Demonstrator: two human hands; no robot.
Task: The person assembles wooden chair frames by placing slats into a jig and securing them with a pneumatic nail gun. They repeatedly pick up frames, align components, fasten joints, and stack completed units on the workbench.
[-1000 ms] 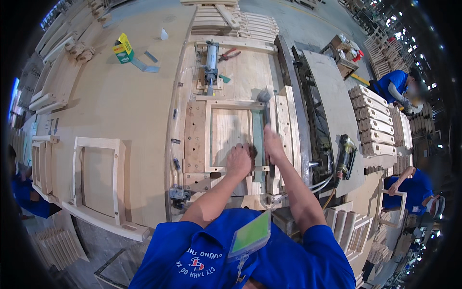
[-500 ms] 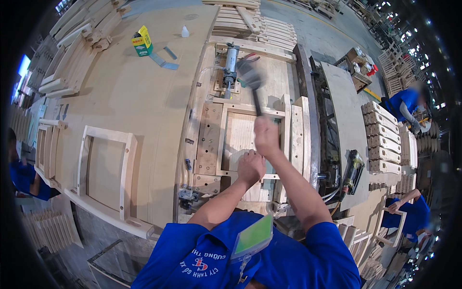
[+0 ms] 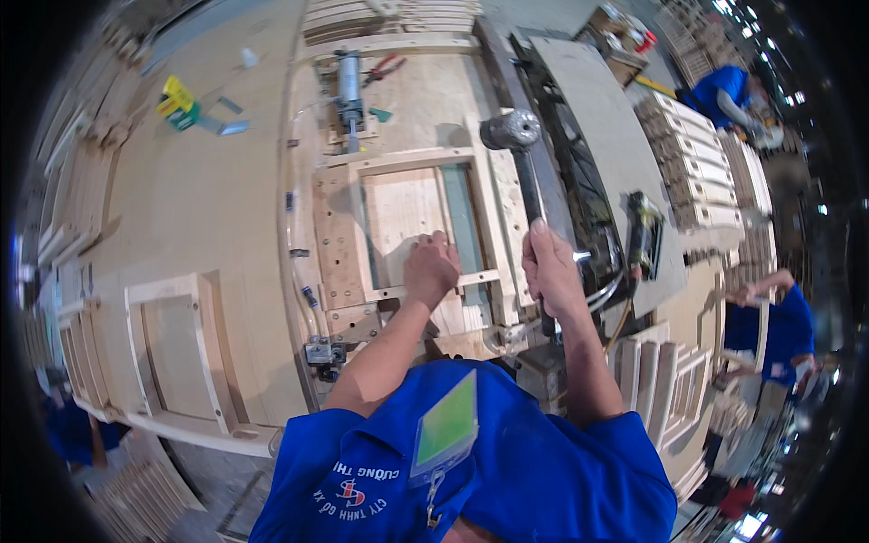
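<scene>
now gripping hammer (image 3: 511,133) in right hand (image 3: 554,271), wrapped fully round dark handle, with metal head held up just beyond wooden frame (image 3: 489,217), toward right. placing left hand (image 3: 433,267) at near part of same frame, by inner slat, with fingers partly curled; cannot tell whether pinching anything. frame lying flat beside drilled block (image 3: 337,231), short of grey cylinder (image 3: 350,86) and red-handled pliers (image 3: 385,70). leftward, second frame (image 3: 210,353); rightward, power tool (image 3: 644,235).
</scene>
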